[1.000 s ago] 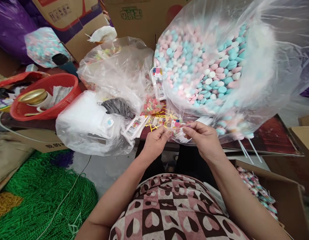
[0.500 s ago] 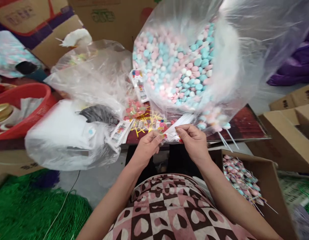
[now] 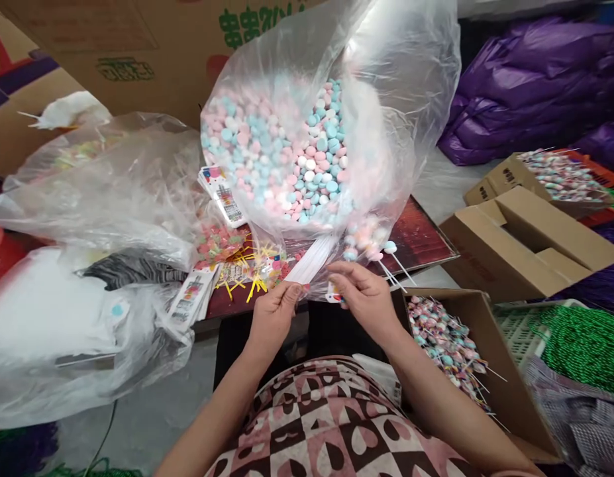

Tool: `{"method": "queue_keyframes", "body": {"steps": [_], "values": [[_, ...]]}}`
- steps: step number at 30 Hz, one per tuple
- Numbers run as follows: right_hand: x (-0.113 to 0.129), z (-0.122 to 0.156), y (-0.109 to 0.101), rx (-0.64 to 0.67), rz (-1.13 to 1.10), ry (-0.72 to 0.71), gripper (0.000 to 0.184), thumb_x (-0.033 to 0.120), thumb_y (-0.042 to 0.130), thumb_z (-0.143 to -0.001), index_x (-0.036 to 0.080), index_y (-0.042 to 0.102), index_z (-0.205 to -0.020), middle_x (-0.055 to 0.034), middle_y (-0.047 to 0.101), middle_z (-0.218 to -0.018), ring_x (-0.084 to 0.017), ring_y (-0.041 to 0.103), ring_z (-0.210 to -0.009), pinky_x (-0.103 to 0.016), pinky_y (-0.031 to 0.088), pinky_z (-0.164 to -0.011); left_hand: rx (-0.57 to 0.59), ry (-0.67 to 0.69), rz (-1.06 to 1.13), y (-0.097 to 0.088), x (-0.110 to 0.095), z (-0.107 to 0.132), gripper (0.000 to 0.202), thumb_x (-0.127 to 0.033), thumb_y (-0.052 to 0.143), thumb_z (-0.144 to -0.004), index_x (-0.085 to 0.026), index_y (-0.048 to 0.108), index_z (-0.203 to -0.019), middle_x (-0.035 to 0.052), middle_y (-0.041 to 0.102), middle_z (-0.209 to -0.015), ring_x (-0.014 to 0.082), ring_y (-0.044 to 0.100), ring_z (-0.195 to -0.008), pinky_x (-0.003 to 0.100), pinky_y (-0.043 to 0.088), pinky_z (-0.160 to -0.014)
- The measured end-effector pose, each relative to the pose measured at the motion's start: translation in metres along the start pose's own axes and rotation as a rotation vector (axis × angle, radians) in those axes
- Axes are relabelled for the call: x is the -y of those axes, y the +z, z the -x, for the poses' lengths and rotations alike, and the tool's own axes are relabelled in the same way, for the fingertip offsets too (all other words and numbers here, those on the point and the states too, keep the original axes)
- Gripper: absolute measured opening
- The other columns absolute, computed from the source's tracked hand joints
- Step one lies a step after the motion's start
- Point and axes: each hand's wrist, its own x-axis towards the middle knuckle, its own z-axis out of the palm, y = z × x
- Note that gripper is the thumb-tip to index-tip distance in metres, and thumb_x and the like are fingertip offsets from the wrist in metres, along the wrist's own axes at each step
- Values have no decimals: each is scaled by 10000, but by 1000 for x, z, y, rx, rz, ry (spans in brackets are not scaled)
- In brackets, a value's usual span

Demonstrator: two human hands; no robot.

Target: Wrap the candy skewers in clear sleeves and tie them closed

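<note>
Over the table's front edge, my left hand (image 3: pixel 277 313) is closed, thumb against forefinger, on what looks like a small clear printed wrapper. My right hand (image 3: pixel 363 301) has its fingertips pinched close by, at the colourful printed end of the wrapper (image 3: pixel 333 293). Just beyond them lies a bundle of white sticks (image 3: pixel 314 257). Yellow twist ties (image 3: pixel 257 285), red-green candies (image 3: pixel 220 242) and stacked printed wrappers (image 3: pixel 192 296) lie to the left. Behind is a big clear bag of pink, blue and white candies (image 3: pixel 319 165). Candies on sticks (image 3: pixel 376 248) lie right of the sticks.
An open carton of wrapped lollipops (image 3: pixel 448 338) stands below my right forearm. Another carton (image 3: pixel 515 245) and purple bags (image 3: pixel 530 86) are farther right. Clear plastic bags (image 3: pixel 138 351) spread over the left. Green shiny strands (image 3: pixel 585 344) lie at the lower right.
The view has turned to the right, bringing more cartons and the purple bags into sight. My right fingers have shifted on the wrapper, and its printed end now shows beside them.
</note>
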Motion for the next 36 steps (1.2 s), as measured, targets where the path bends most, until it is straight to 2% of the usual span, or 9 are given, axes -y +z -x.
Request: {"method": "queue_keyframes", "body": {"steps": [3, 5, 9, 12, 17, 20, 23, 29, 36], "values": [[-7, -6, -42, -260, 157, -61, 302, 443, 559, -862, 205, 703, -980, 40, 539, -535, -134, 507, -494, -279, 447, -548, -77, -101, 285, 1, 0, -8, 362, -515, 651, -799, -192, 541, -678, -107, 281, -406, 57, 254, -371, 222, 370, -484], [-19, -16, -74, -427, 426, -98, 331, 451, 551, -856, 193, 709, -990, -14, 644, -692, -169, 577, -621, -320, 472, -645, -100, -141, 422, 1, -2, -11, 381, -504, 696, -767, -194, 496, -675, -122, 263, -405, 44, 234, -357, 217, 392, -485], [-48, -34, -115, -291, 1064, -81, 321, 448, 581, -814, 184, 744, -895, -103, 695, -882, -263, 609, -829, -390, 453, -739, -62, -179, 555, 0, -5, -11, 401, -488, 717, -759, -191, 456, -689, -131, 256, -408, 32, 247, -354, 205, 400, -484], [-60, -40, -120, -234, 1215, -24, 290, 386, 537, -846, 189, 748, -823, -111, 696, -849, -266, 607, -826, -367, 427, -705, -39, -184, 563, -1, -6, -10, 395, -492, 691, -786, -188, 456, -694, -131, 252, -404, 29, 244, -351, 206, 400, -485], [-65, -40, -127, -441, 1049, 155, 267, 369, 506, -855, 196, 709, -876, -80, 699, -757, -228, 593, -670, -339, 392, -632, -43, -174, 568, -4, -6, -10, 393, -489, 699, -780, -189, 458, -701, -131, 254, -401, 32, 238, -350, 212, 397, -479], [-64, -30, -141, -586, 808, 87, 249, 374, 515, -844, 179, 672, -855, -64, 675, -702, -212, 578, -624, -351, 420, -654, -25, -171, 593, -5, -6, -10, 375, -483, 692, -790, -188, 475, -711, -133, 245, -400, 33, 226, -348, 217, 395, -479], [-56, -10, -149, -620, 587, 23, 249, 419, 536, -851, 193, 640, -844, -51, 662, -704, -185, 562, -585, -338, 458, -636, 21, -162, 622, -5, -5, -9, 363, -462, 689, -801, -185, 481, -694, -131, 240, -398, 32, 224, -348, 220, 395, -485], [-32, 28, -136, -474, 63, -8, 155, 381, 727, -742, 239, 670, -764, -29, 604, -646, -177, 532, -570, -344, 439, -559, 87, -115, 676, -10, -3, -7, 416, -480, 679, -804, -181, 440, -641, -123, 260, -388, 33, 250, -345, 227, 390, -496], [-9, 35, -107, -122, 158, -58, 181, 429, 703, -769, 255, 694, -718, -44, 608, -607, -204, 546, -552, -363, 441, -508, 111, -52, 657, -20, 0, -2, 447, -530, 688, -774, -183, 447, -627, -120, 262, -382, 37, 252, -341, 246, 397, -505]]}}
